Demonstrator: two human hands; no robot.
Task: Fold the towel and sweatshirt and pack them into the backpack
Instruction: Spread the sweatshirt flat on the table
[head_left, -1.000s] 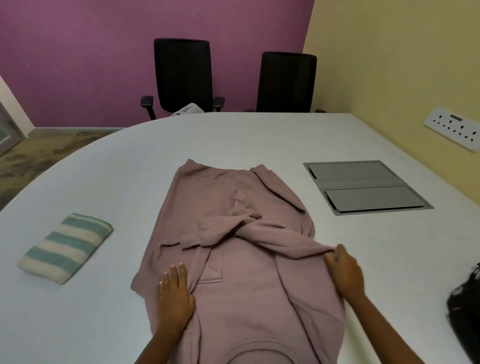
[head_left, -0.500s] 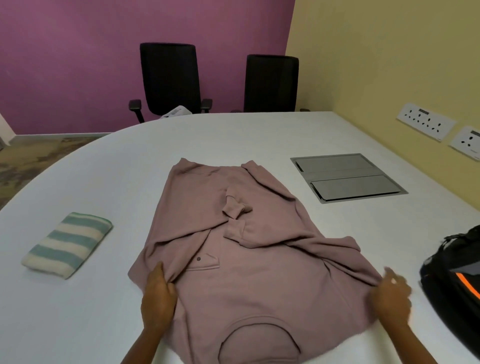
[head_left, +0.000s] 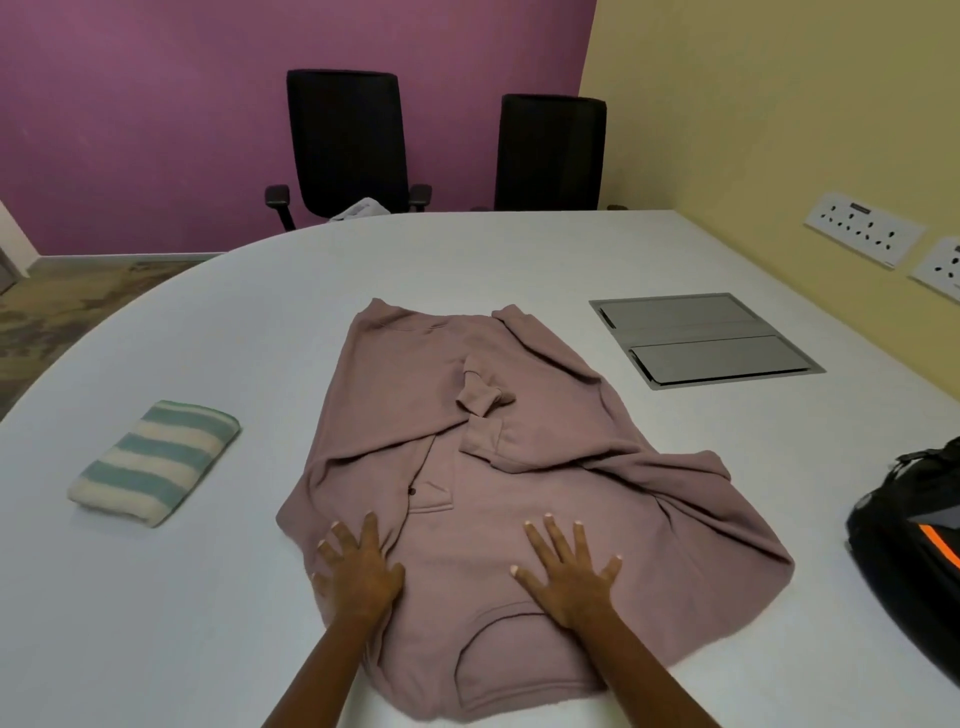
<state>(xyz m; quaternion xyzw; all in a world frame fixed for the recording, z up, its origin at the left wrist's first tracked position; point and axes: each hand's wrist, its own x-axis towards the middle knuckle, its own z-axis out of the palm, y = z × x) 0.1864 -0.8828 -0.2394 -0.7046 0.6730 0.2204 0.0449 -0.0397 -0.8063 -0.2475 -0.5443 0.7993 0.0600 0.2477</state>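
I have left hand and right hand flat at 6 o'clock, fingers splayed, pinning sweatshirt to surface; likely smoothing it for folding. Towel folded, 9 o'clock.

The person is showing two bare arms, the left arm and the right arm, and the left hand and the right hand are bare too, showing short, pale fingernails.
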